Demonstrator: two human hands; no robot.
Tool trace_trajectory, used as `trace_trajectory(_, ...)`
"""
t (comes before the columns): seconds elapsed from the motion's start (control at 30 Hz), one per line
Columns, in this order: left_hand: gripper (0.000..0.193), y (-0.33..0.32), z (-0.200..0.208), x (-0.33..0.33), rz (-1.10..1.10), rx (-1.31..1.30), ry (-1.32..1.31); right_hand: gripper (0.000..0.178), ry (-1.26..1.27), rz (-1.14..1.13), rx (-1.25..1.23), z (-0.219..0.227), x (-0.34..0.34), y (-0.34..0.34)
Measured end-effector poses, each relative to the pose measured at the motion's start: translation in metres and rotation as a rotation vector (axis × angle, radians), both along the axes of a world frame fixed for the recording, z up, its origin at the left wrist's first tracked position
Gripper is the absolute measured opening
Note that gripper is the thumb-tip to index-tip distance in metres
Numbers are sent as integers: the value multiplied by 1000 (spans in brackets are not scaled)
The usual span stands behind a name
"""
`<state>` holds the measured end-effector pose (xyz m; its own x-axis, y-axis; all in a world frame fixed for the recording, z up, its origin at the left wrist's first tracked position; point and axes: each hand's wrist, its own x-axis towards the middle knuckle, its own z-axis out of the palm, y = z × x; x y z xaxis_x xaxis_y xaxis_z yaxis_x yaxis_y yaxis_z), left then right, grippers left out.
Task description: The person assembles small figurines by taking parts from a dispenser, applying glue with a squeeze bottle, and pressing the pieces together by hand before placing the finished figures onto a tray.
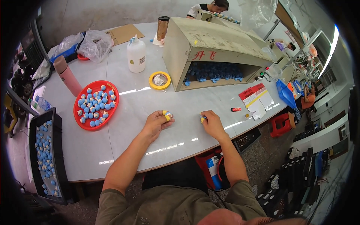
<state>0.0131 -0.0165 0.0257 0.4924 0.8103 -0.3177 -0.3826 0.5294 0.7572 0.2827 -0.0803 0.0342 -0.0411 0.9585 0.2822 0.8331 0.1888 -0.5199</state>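
Note:
My left hand point(156, 123) rests on the white table point(138, 150) and is closed around a small blue and yellow toy piece point(166, 114) at its fingertips. My right hand point(212, 123) lies a little to the right, pinching another small blue and yellow piece point(203, 119) against the tabletop. A red round tray point(112, 105) with several of the same blue pieces sits to the left of my left hand.
A tilted cardboard box point(210, 45) full of blue pieces stands at the back. Near it are a yellow tape roll point(159, 80), a white bottle point(136, 55), a pink flask point(67, 75) and a red lighter point(236, 109). A black tray point(50, 153) of pieces sits far left. Another person sits beyond the box.

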Motion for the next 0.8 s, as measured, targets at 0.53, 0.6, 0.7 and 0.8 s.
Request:
trace_trajectory(0.53,23,5,-20,-1,324,38,-133,24,954,209,-164,-2,-114,56)
trace_trajectory(0.6,23,6,-20,-3,316,39,-117,24,811,187,-107,-4,-117,57)
trace_trajectory(0.7,22,7,-17,-3,310,39,-92,24,751,180,-28,-12,-118,59)
trace_trajectory(0.8,21,5,-15,-6,304,43,-70,25,699,192,47,-16,-118,58)
